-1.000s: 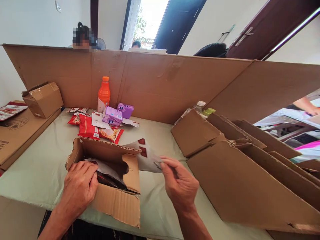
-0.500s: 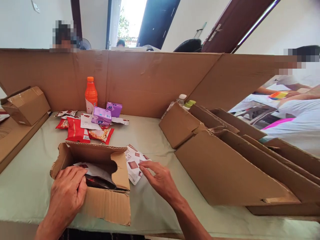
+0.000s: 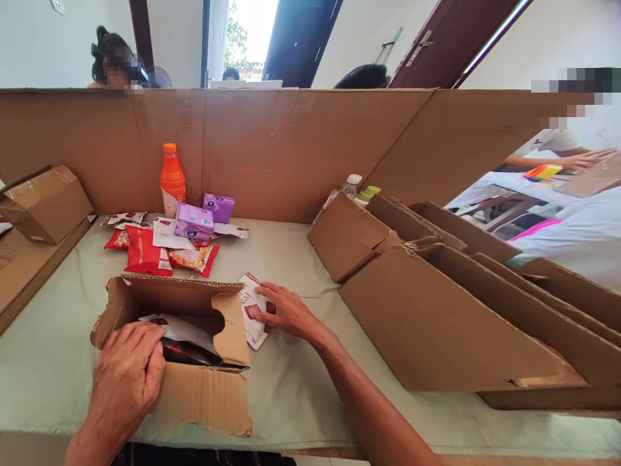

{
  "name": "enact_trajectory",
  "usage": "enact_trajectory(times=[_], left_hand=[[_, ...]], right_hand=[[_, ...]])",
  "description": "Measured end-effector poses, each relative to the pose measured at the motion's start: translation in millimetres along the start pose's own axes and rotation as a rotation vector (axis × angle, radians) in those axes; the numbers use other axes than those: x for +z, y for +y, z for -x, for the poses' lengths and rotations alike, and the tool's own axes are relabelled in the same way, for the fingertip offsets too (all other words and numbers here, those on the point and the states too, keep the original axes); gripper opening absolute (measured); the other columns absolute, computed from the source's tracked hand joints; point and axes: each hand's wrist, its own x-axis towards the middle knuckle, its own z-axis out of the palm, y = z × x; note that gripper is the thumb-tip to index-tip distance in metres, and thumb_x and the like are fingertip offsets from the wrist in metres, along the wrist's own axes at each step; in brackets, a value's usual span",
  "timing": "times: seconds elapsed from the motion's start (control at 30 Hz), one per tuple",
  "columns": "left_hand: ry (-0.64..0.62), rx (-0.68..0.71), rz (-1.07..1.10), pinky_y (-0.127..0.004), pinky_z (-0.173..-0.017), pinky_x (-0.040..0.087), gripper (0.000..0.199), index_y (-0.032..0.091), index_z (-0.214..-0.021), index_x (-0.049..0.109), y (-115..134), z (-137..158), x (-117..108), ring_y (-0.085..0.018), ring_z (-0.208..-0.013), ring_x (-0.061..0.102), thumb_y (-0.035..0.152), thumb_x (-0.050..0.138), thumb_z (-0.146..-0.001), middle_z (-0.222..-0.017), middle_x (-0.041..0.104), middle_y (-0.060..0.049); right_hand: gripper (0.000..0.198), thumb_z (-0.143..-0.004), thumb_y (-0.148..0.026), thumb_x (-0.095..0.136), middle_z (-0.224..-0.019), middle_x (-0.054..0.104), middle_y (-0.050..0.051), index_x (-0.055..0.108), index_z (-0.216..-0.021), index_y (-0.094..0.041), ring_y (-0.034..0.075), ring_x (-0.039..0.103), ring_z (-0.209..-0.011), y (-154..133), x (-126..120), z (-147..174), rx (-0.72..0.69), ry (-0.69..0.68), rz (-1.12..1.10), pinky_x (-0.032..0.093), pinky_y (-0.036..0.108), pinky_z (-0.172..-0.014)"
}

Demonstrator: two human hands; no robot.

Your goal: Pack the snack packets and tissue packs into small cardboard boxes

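Note:
My left hand [image 3: 130,362] grips the near left edge of an open cardboard box [image 3: 206,401], its fingers bent over the wall into the opening. Inside, a white packet [image 3: 187,336] lies over a dark one [image 3: 187,353]. Right of the box, a white pouch printed with brown squares [image 3: 253,330] lies on the cloth, partly hidden behind the box wall. My right hand [image 3: 286,310] reaches over this pouch, thumb and fingers apart at its right side. Whether the fingertips press on it I cannot tell.
Behind the box are red snack bags [image 3: 145,252], purple tissue packs [image 3: 194,222] and an orange bottle [image 3: 172,181]. Cardboard dividers [image 3: 436,323] stand at right, with bottles [image 3: 352,186] behind. A small carton [image 3: 53,204] sits left. A cardboard wall [image 3: 291,152] closes the back; people are beyond.
My right hand has moved left and slightly up, over the white pouch, with its fingers spreading. My left hand stays on the box. The view has shifted slightly.

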Motion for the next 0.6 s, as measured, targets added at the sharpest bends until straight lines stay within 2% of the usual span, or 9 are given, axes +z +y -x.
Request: enact_trajectory(times=[0.07,0.17,0.27,0.43,0.53,0.6], left_hand=[[-0.004,-0.002,-0.006,-0.035,-0.081,0.043,0.027,0.013,-0.1,0.068,0,-1,0,-0.021,-0.091,0.065,0.015,0.042,-0.1,-0.094,0.074,-0.006],[-0.012,-0.008,-0.019,-0.035,-0.081,0.044,0.027,0.013,-0.1,0.069,1,-2,-1,-0.021,-0.091,0.065,0.016,0.042,-0.1,-0.094,0.074,-0.007],[-0.023,-0.016,-0.018,-0.035,-0.081,0.044,0.027,0.013,-0.099,0.069,2,-1,-1,-0.021,-0.09,0.065,0.015,0.042,-0.099,-0.094,0.074,-0.006],[-0.028,-0.033,-0.014,-0.035,-0.08,0.044,0.028,0.013,-0.099,0.069,2,1,-2,-0.021,-0.09,0.065,0.016,0.042,-0.099,-0.094,0.074,-0.006],[-0.019,-0.032,-0.005,-0.034,-0.079,0.044,0.027,0.013,-0.098,0.069,2,0,-2,-0.021,-0.089,0.065,0.015,0.042,-0.099,-0.094,0.074,-0.006],[-0.019,-0.026,-0.005,-0.034,-0.079,0.044,0.027,0.013,-0.099,0.069,2,0,-2,-0.021,-0.09,0.066,0.015,0.042,-0.099,-0.094,0.074,-0.006]], right_hand=[[0.07,-0.085,-0.057,0.065,-0.152,0.051,0.016,0.054,-0.146,-0.023,0.037,0.051,-0.134,-3,-8,-8,0.013,-0.038,0.024,0.041,0.049,-0.106],[0.087,-0.08,-0.06,0.07,-0.138,0.061,0.015,0.043,-0.155,-0.024,0.034,0.057,-0.122,-3,-14,-16,0.004,-0.097,0.046,0.042,0.044,-0.099],[0.094,-0.078,-0.064,0.071,-0.133,0.064,0.016,0.039,-0.157,-0.025,0.034,0.058,-0.119,0,-14,-22,0.019,-0.097,0.079,0.04,0.041,-0.098],[0.076,-0.075,-0.063,0.073,-0.127,0.067,0.013,0.059,-0.138,-0.024,0.033,0.059,-0.118,7,-10,-21,0.034,-0.087,0.041,0.041,0.039,-0.097],[0.061,-0.076,-0.056,0.074,-0.128,0.066,0.011,0.064,-0.127,-0.023,0.031,0.059,-0.117,11,-9,-15,0.001,-0.083,-0.044,0.042,0.038,-0.097],[0.059,-0.076,-0.055,0.074,-0.128,0.067,0.012,0.065,-0.124,-0.022,0.03,0.06,-0.116,12,-9,-13,0.003,-0.069,-0.065,0.043,0.038,-0.097]])
